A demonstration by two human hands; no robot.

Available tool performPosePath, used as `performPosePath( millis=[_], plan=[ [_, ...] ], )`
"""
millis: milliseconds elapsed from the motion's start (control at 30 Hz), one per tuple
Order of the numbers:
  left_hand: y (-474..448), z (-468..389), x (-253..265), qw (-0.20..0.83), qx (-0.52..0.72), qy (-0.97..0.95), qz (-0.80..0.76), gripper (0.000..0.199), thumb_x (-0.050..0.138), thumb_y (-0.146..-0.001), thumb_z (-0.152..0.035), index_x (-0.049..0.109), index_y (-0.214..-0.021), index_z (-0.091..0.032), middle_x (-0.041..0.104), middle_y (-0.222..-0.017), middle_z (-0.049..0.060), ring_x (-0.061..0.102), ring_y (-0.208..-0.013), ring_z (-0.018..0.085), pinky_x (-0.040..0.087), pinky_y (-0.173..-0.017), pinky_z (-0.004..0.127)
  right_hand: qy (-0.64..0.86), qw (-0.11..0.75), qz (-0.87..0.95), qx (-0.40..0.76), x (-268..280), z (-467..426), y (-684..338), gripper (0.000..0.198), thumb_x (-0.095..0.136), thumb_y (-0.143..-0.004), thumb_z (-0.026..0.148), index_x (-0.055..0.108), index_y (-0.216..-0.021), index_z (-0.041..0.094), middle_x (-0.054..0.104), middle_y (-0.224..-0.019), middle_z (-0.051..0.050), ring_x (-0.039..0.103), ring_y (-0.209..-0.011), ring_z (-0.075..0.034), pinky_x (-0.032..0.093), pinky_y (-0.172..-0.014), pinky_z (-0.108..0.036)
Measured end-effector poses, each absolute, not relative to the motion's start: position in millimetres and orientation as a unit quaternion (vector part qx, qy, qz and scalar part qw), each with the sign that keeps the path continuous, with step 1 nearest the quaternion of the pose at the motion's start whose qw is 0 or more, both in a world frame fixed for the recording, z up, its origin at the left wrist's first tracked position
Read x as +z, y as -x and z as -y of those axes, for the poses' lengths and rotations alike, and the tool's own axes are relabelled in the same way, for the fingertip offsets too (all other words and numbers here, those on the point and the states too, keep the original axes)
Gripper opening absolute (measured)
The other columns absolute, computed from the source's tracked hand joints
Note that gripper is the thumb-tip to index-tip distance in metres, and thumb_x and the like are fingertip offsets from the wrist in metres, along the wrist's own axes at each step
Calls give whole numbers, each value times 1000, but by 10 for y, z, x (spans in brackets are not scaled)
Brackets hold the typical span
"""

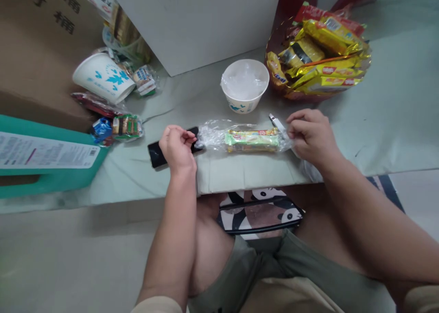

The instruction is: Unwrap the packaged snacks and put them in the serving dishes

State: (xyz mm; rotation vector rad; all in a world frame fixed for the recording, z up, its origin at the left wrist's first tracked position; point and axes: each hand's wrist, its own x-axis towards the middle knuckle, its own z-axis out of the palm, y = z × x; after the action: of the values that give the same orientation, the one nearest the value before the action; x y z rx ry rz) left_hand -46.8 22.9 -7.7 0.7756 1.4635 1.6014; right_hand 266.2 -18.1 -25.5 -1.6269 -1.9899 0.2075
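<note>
A clear plastic bag [211,137] stretches between my hands at the table's front edge. Packaged snack bars in green and yellow wrappers [254,140] lie inside it. My left hand [177,147] is closed, its curled fingers at the bag's crumpled left end. Under that hand a black phone [157,155] lies flat, partly covered. The bag's right end is pinched by my right hand [310,137], with the fingers bent inward. Close to those fingers is a slim white and dark object [277,123], perhaps a cutter, partly behind the plastic.
A paper cup [236,103] lined with clear plastic stands behind the bag. To its right is a basket [295,95] of yellow and red snack packets. At left are a tipped paper cup [103,77], small wrapped snacks [127,127], a green box [68,178] and a cardboard box [41,66].
</note>
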Motion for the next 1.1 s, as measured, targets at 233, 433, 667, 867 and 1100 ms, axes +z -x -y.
performPosePath(
  millis=[233, 433, 667, 867, 1100],
  plan=[
    [334, -130, -81, 316, 453, -591, -588, 29, 82, -71, -31, 70, -95, -24, 73, -94, 2, 64, -83, 16, 49, -76, 28, 563, 426, 709, 15, -71, 297, -2443, 22, 51, -90, 18, 72, -90, 24, 73, -93, -10, 67, -91, -26, 51, -87, -43],
    [305, -159, -97, 285, 472, -599, -581, 20, 68, -90, -38, 73, -80, -21, 67, -69, -1, 55, -61, 12, 42, -59, 25, 619, 240, 743, 85, -150, 224, -2254, 43, 55, -90, 29, 65, -131, 20, 73, -116, -14, 64, -108, -34, 46, -91, -49],
    [335, -213, -144, 232, 568, -660, -433, 27, 68, -94, -46, 75, -82, -23, 74, -100, 5, 70, -106, 19, 54, -95, 34, 615, 258, 742, 65, -140, 233, -2263, 24, 53, -94, 30, 75, -103, 27, 69, -108, -10, 63, -103, -28, 43, -88, -44],
    [325, -120, -62, 202, 648, -632, -376, 16, 69, -95, -34, 75, -84, -24, 71, -84, 0, 70, -91, 17, 56, -98, 41, 580, 323, 747, 37, 16, 279, -2252, 22, 51, -95, 27, 72, -88, 26, 73, -95, -7, 67, -99, -26, 45, -95, -45],
    [420, 70, -14, 137, 631, -648, -404, 27, 67, -96, -41, 69, -77, -22, 64, -73, 0, 64, -77, 16, 53, -78, 34, 574, 307, 758, 37, 108, 424, -2364, 32, 47, -98, 40, 71, -84, 25, 60, -64, -4, 56, -65, -20, 43, -72, -37]
  ],
)
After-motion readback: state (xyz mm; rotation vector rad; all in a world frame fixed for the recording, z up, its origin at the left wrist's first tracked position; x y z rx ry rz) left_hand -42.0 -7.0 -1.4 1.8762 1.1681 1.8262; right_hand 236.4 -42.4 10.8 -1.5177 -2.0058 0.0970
